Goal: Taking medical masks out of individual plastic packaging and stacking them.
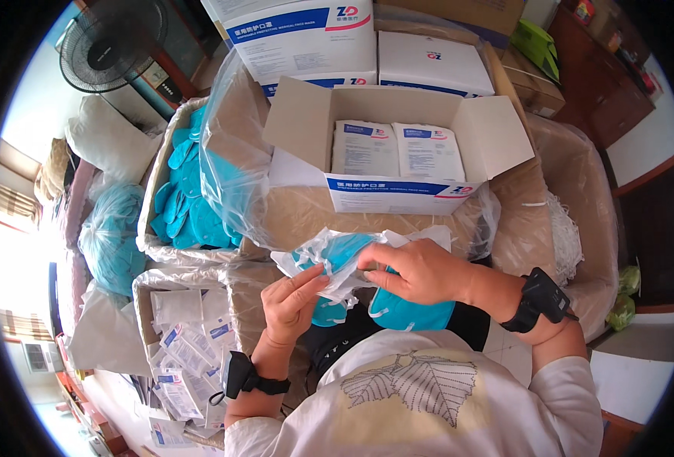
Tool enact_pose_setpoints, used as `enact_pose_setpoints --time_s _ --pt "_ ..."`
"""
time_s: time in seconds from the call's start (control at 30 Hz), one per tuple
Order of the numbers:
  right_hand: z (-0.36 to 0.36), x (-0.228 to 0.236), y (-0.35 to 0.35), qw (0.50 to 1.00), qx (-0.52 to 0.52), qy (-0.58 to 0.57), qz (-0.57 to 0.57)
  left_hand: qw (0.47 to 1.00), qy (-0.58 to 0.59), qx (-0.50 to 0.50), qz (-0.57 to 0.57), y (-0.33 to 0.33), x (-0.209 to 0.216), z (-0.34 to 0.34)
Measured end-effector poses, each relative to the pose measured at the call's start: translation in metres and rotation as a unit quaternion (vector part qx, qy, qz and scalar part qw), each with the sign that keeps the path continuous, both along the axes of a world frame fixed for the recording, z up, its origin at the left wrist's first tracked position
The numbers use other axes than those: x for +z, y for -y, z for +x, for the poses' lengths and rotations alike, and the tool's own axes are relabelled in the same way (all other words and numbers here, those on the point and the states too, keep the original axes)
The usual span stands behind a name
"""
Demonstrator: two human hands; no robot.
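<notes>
A crinkled, see-through white plastic bag (342, 283) with a teal face mask (344, 250) in it is held above my lap. My left hand (291, 303) pinches the bag's near left edge between thumb and fingers. On the other side my right hand (413, 270) has its fingers curled in a pinch at the bag's right edge; the fingertips are partly hidden. More teal face masks (421, 311) lie on my lap under both hands. Just beyond stands an open white carton (398, 196) holding packed white pouches (428, 154).
Left of me, a lined box (154, 247) holds loose teal masks, and a nearer lined box (145, 283) holds flat printed pouches. Stacked closed cartons (436, 65) rise behind the open one. A plastic-lined bin (592, 190) with white strips is at the right. A fan (108, 53) stands far left.
</notes>
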State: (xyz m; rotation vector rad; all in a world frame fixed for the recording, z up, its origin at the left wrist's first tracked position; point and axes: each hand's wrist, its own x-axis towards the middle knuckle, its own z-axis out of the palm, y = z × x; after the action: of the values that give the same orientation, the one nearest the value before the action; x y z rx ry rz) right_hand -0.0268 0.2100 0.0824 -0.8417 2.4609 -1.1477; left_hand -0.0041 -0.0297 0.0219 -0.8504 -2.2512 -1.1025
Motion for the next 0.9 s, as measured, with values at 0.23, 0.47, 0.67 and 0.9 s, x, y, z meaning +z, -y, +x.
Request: enact_pose_setpoints --time_s 0.23,0.47,0.67,0.9 --pt "0.000 -0.013 0.003 0.999 0.011 -0.035 -0.032 1.000 0.002 0.004 -0.013 0.002 0.000 0.001" --pt "-0.004 -0.011 0.017 0.993 0.008 -0.057 0.102 0.999 0.014 -0.021 -0.034 -0.002 -0.001 0.003" --pt "-0.004 -0.015 0.034 0.972 0.027 -0.186 0.144 0.999 0.030 0.008 -0.030 0.001 -0.001 0.007" --pt "-0.009 -0.021 0.051 0.973 0.024 -0.184 0.135 0.998 0.036 0.049 -0.033 0.016 -0.004 0.014"
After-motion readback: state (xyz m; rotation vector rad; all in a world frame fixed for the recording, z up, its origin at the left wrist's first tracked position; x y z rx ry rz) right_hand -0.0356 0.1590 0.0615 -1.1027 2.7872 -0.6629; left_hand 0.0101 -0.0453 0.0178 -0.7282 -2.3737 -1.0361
